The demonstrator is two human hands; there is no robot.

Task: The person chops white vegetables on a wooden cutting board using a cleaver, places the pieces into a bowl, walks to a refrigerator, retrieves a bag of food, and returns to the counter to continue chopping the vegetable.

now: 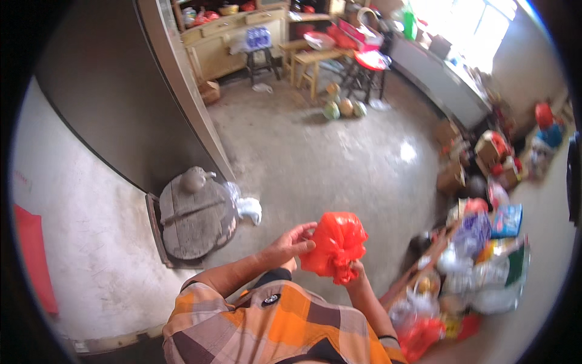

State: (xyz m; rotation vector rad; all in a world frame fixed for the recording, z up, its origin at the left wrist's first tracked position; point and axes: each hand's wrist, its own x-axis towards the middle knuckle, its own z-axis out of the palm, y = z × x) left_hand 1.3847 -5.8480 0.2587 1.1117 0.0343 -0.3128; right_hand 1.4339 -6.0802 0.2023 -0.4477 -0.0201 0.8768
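Observation:
A bulging red plastic bag is held up in front of my chest; what it contains is hidden. The gathered lower end of the bag is in the grip of my right hand, whose fingers are partly hidden by the plastic. At the bag's left side is my left hand, thumb and fingers spread apart. Its thumb tip is right by the plastic, and I cannot tell whether it touches.
To the left, a round wooden lid carries a rounded pot. Gourds or melons lie on the concrete floor, near a wooden bench. Filled plastic bags and cardboard boxes crowd the right wall.

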